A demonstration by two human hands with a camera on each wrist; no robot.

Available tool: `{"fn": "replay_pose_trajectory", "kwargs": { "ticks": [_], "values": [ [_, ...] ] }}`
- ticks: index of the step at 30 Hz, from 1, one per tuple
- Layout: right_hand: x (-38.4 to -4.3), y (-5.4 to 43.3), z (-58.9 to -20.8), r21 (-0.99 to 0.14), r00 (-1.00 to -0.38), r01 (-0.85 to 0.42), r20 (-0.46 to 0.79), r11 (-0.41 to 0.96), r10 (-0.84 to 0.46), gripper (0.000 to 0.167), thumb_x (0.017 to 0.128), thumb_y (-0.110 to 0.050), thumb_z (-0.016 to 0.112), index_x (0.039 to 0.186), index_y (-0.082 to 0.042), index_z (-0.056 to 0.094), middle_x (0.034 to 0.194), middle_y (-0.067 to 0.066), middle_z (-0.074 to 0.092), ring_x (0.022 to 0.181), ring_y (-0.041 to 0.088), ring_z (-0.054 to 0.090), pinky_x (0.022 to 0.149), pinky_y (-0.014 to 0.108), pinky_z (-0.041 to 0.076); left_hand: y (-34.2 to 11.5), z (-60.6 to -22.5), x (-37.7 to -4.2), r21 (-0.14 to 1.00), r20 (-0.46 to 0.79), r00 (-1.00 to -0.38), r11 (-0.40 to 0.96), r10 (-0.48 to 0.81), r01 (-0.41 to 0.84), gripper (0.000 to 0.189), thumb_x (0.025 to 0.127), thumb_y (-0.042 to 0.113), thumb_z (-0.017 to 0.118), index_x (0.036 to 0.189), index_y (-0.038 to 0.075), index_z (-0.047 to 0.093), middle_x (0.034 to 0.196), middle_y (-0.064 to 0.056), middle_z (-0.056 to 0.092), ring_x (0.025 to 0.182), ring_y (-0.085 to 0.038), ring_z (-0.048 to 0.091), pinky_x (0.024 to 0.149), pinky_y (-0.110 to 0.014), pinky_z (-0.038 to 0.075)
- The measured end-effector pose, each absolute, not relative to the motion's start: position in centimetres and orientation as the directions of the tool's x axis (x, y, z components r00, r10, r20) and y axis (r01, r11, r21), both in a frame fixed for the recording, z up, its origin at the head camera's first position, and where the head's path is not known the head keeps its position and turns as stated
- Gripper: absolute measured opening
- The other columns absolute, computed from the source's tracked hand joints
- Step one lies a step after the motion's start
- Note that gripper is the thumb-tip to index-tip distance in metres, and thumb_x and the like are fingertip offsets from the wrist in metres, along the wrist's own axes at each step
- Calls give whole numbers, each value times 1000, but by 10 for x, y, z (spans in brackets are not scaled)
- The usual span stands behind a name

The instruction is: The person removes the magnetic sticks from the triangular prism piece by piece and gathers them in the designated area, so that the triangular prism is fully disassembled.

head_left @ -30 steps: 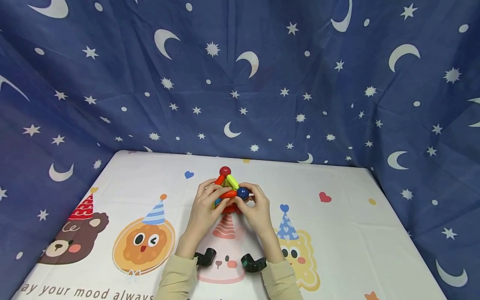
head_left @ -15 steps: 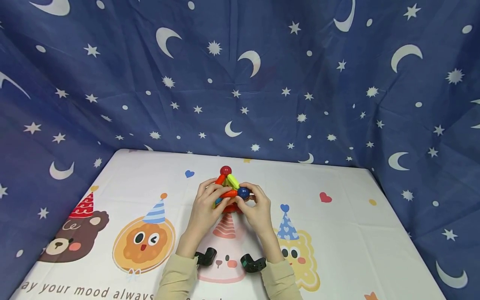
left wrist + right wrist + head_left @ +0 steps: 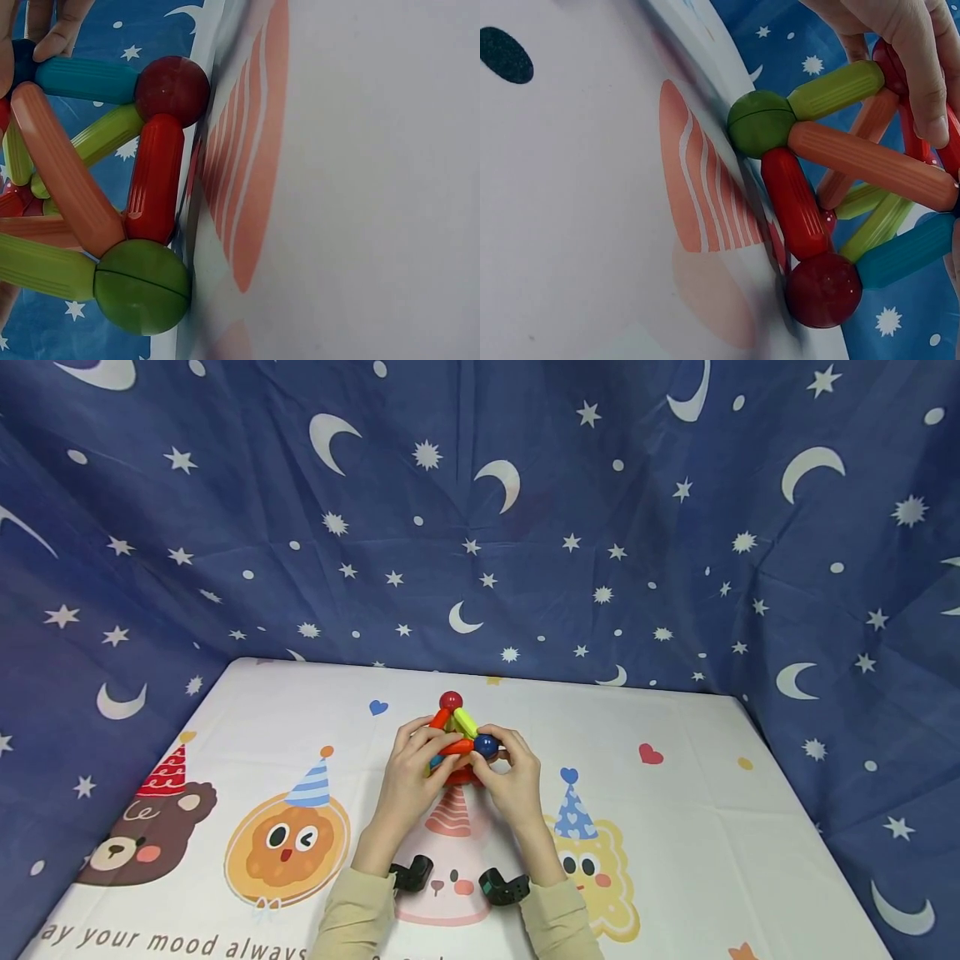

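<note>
Ball-and-rod frame (image 3: 465,723) is just in front of the person, far side of mid-tabletop (image 3: 675,760), up between two hands; can't tell whether it rests on the cloth or is held just clear. Left hand (image 3: 412,770) at its 8 o'clock, fingers curled over a corner, gripping around a red ball (image 3: 889,66) and the near end of a red rod (image 3: 458,747). Right hand (image 3: 517,781) at 4 o'clock, thumb and fingers pinching the blue ball (image 3: 486,745) at the rod's other end. Far red ball (image 3: 451,701) sits at 12 o'clock, untouched as far as I can see. Main risk, I'd say: hands pulling or twisting against each other, which could pop the red rod off the blue ball. Orange rod (image 3: 67,169) also runs up to that ball; can't tell if it's properly seated, so a sideways push might slip it loose. Squeezing too hard could skew the whole shape. Green ball (image 3: 142,286) and dark red ball (image 3: 824,290) have no fingers on them, so a tilt or a knock on the tabletop might shake those joints apart.
</note>
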State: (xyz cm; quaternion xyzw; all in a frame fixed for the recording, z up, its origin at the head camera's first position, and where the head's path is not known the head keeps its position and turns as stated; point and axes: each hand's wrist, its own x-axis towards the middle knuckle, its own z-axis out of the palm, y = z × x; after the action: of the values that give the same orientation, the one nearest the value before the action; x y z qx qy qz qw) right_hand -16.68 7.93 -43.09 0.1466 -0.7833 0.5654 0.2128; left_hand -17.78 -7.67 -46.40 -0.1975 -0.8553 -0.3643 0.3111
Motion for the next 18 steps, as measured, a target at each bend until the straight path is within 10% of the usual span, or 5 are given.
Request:
{"fn": "replay_pose_trajectory", "kwargs": {
  "ticks": [18],
  "values": [
    [-167,77,-431,-786,-838,-506,546,355,14,29,76,10,70,104,6,65,98,22,64,78,32,61,69,43,56,-77,-464,-178,498,691,-714,644,109,580,25,80,12,77,105,13,72,101,-3,67,123,-28,49,100,-46,47]
  ]
}}
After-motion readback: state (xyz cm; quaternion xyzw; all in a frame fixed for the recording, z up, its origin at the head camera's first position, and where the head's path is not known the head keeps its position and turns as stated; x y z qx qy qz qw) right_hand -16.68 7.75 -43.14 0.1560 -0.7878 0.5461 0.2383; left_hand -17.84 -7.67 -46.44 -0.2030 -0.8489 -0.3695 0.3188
